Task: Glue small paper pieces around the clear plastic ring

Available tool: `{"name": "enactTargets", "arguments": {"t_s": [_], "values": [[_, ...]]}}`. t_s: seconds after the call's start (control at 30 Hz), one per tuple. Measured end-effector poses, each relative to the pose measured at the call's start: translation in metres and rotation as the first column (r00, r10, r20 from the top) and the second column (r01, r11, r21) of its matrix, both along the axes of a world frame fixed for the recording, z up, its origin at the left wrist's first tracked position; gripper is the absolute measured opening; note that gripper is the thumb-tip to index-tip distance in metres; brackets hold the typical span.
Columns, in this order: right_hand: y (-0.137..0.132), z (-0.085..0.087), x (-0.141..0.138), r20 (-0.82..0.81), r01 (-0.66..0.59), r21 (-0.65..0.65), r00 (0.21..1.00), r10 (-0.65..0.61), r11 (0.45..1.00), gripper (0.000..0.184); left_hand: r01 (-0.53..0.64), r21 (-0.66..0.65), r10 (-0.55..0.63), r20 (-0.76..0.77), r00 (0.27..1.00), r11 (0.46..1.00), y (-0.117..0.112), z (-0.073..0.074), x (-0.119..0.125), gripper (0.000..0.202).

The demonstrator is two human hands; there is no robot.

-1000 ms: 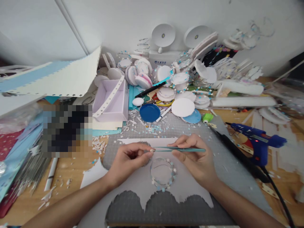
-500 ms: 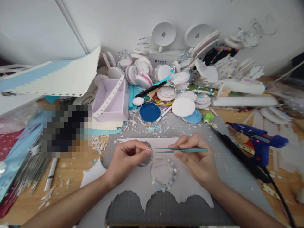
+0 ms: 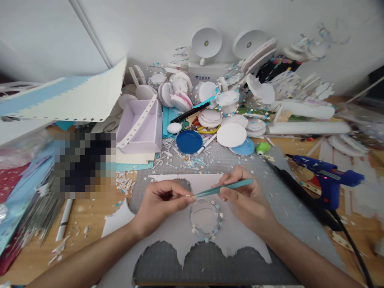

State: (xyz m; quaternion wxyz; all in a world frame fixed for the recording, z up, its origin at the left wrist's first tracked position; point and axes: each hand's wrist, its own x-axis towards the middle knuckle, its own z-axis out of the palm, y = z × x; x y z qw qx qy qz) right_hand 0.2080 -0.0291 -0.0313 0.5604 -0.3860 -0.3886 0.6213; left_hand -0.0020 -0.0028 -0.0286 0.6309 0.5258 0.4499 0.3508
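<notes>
Between the thumb and forefinger of my left hand [image 3: 168, 200] is a tiny pale piece, too small to make out fully. My right hand [image 3: 244, 196] is closed on teal tweezers [image 3: 228, 187], whose tips point left and meet the small piece at my left fingertips. Below both hands, a thin wire ring [image 3: 221, 215] dotted with little white and light blue shapes lies on a sheet of white paper [image 3: 234, 236]. That sheet has scalloped, torn-looking round cutouts along its near edge.
A grey cutting mat [image 3: 288, 216] lies under the paper. At right are a blue glue gun [image 3: 328, 176] and a black-handled tool [image 3: 306, 196]. Behind stand a lilac box [image 3: 139, 124], a blue lid [image 3: 189, 142], white discs [image 3: 231, 135] and scattered paper scraps [image 3: 126, 182].
The tweezers have tilted, their tips moving down to the piece at my left fingertips. My left fingers have shifted slightly right and down. The wire ring stays put.
</notes>
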Motion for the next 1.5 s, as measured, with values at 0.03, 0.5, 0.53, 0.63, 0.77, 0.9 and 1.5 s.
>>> {"name": "enactTargets", "arguments": {"t_s": [0.03, 0.5, 0.53, 0.63, 0.77, 0.9, 1.5], "values": [[0.0, 0.0, 0.0, -0.002, -0.001, -0.003, 1.0, 0.001, 1.0, 0.018, 0.007, 0.014, -0.007, -0.007, 1.0, 1.0, 0.0, 0.0, 0.0, 0.01], [0.002, 0.006, 0.0, 0.027, 0.014, -0.04, 1.0, -0.013, 0.999, 0.022, 0.012, 0.039, -0.009, -0.078, 0.997, 0.999, -0.001, 0.001, 0.0, 0.015], [0.002, 0.005, 0.0, 0.021, 0.006, -0.035, 1.0, -0.005, 0.999, 0.021, 0.02, 0.038, -0.016, -0.092, 0.996, 0.999, -0.001, 0.002, 0.0, 0.014], [0.001, 0.003, 0.0, 0.007, -0.013, -0.024, 1.0, 0.014, 1.0, 0.019, 0.026, 0.03, -0.022, -0.109, 0.994, 0.999, -0.001, 0.002, 0.001, 0.014], [0.001, 0.002, 0.0, 0.002, -0.013, -0.018, 1.0, 0.014, 1.0, 0.018, 0.025, 0.035, -0.021, -0.121, 0.992, 0.999, -0.002, 0.002, 0.002, 0.014], [0.0, 0.002, 0.002, 0.071, -0.001, -0.008, 0.997, 0.001, 1.0, 0.02, 0.03, 0.032, -0.026, -0.117, 0.993, 0.999, -0.002, 0.002, 0.002, 0.014], [0.012, -0.001, 0.006, -0.139, 0.144, -0.243, 0.974, -0.181, 0.959, 0.023, 0.089, 0.151, -0.043, -0.282, 0.958, 0.985, 0.016, 0.023, 0.002, 0.025]]}}
